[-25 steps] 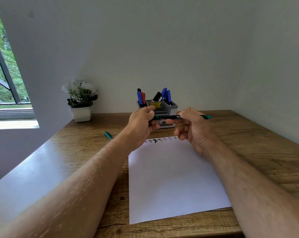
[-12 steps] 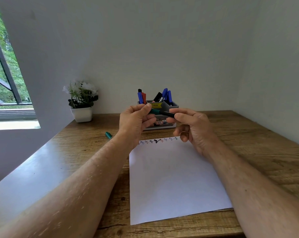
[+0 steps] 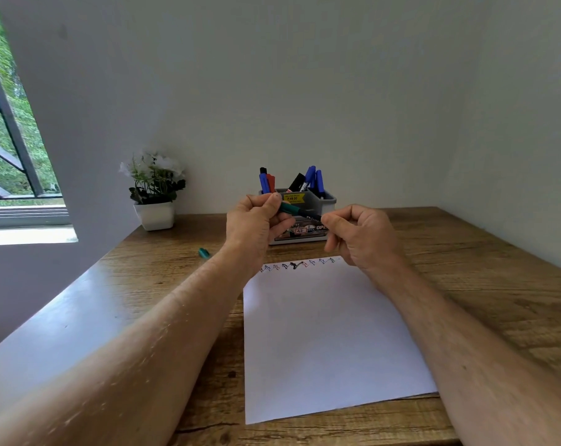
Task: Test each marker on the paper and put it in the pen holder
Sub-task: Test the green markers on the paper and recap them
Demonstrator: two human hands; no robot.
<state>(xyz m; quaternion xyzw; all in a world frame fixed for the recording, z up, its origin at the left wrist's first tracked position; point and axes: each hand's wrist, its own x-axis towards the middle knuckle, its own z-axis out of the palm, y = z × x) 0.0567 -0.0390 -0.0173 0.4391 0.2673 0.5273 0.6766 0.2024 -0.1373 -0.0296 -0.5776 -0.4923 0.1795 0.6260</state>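
Observation:
A green-capped black marker [image 3: 300,212] is held in the air between both hands, above the far end of the white paper [image 3: 324,333]. My left hand [image 3: 256,225] pinches its green end, and my right hand [image 3: 358,235] grips the black barrel. Small coloured test marks [image 3: 300,264] run along the paper's far edge. Behind the hands stands the grey pen holder [image 3: 322,204] with several blue, red and black markers in it. The marker's far end is hidden inside my right fist.
A small green cap or marker [image 3: 204,253] lies on the wooden table [image 3: 465,268] left of the paper. A white pot with white flowers [image 3: 155,194] stands at the back left by the wall. A window [image 3: 5,130] is at the far left.
The marker has tilted and slid deeper into my right fist, so its green right end no longer shows. My left hand lifted slightly. My right hand moved a little right.

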